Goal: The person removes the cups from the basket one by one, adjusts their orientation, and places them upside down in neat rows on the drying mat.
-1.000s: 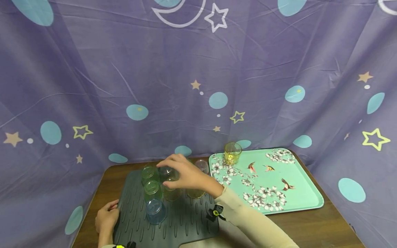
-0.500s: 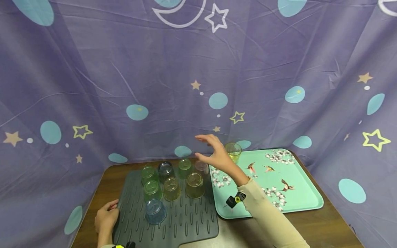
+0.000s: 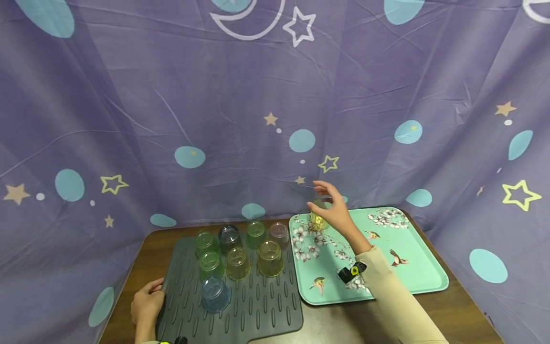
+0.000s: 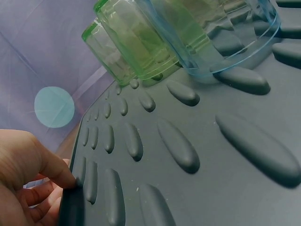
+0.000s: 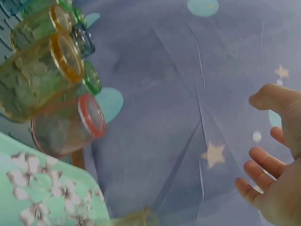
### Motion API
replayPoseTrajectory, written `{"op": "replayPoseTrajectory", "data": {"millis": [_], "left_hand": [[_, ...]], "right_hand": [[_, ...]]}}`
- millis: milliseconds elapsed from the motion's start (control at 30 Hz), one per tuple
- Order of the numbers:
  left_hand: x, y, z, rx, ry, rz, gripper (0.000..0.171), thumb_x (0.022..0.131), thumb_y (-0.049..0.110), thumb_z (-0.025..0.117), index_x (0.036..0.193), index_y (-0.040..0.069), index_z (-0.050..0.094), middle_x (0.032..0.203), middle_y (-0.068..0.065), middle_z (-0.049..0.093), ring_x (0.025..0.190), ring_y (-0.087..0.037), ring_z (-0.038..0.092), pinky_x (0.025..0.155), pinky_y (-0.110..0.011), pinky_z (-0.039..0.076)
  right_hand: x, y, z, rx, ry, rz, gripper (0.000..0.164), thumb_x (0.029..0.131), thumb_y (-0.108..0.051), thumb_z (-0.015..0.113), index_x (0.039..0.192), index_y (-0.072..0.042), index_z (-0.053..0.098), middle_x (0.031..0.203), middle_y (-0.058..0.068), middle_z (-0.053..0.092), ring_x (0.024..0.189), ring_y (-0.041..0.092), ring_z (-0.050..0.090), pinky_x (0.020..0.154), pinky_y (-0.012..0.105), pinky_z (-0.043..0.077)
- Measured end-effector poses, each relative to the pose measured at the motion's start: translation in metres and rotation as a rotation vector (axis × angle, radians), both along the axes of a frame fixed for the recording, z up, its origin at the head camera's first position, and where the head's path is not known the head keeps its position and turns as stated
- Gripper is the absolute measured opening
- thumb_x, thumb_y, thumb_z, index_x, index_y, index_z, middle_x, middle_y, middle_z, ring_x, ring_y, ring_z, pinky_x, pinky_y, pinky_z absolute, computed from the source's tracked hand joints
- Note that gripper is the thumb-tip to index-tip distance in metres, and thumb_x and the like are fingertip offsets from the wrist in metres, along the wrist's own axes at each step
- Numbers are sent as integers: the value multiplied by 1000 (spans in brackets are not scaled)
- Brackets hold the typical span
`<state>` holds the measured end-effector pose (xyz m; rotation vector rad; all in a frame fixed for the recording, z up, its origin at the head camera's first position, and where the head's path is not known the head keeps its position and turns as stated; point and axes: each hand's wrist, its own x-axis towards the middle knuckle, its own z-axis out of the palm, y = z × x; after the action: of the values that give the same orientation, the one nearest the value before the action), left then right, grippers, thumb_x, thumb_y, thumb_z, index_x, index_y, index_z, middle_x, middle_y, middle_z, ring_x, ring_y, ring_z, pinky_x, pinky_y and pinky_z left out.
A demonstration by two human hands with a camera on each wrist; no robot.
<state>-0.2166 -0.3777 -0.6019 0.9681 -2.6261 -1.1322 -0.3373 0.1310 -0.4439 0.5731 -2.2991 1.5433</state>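
My left hand [image 3: 147,304] grips the left edge of the dark grey drying mat [image 4: 202,197], thumb on the rim and other fingers curled beside it. My right hand [image 3: 337,212] hovers over the back left of the mint-green tray [image 3: 326,286], fingers spread and curved, holding nothing. Partly behind it, a yellow drinking glass [image 3: 318,222] stands on the tray; the right wrist view catches only its edge. Several glasses sit upside down on the mat, among them a blue glass [image 3: 216,295], a green glass [image 3: 211,265], an amber glass [image 3: 270,259] and a pinkish glass [image 5: 66,125].
A dark glass [image 3: 229,237] and other green and amber glasses are crowded at the mat's back. The wooden table [image 3: 447,310] borders mat and tray. A purple curtain [image 3: 240,105] hangs right behind the table's back edge.
My right hand has moved right, from over the glasses on the mat to beside the yellow glass on the tray. The left hand and the glasses have stayed put.
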Motion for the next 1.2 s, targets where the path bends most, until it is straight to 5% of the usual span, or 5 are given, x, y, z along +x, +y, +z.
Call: {"op": "replayPoseTrajectory", "data": {"millis": [167,567,967,1200], "left_hand": [[0,0,0,5,-1,1,42,88,15,56,128,12,68,117,-15,71,121,-53,53,85,-63,43],[1,1,1,-2,16,1,39,88,14,59,126,10,69,112,-13,72,118,-50,56,84,-60,43],[2,3,3,4,14,13,40,87,13,59,126,10,69,109,-12,73,118,-50,56,83,-61,43],[1,1,2,2,5,2,41,87,14,56,125,11,70,100,-6,75,113,-45,60,76,-53,45]], "right_hand": [[8,12,6,-41,-8,-27,62,89,-2,74,145,1,48,135,30,55,123,46,53,101,62,44],[-2,37,-13,-90,-70,-101,63,90,-6,74,147,1,46,136,30,54,125,45,53,101,59,44],[-11,54,-35,-131,-225,-127,67,92,-8,73,151,0,41,142,29,50,126,39,52,86,17,47],[-35,67,-75,-152,-313,-113,76,93,-15,74,156,-6,34,151,29,41,135,49,43,104,51,44]]}}
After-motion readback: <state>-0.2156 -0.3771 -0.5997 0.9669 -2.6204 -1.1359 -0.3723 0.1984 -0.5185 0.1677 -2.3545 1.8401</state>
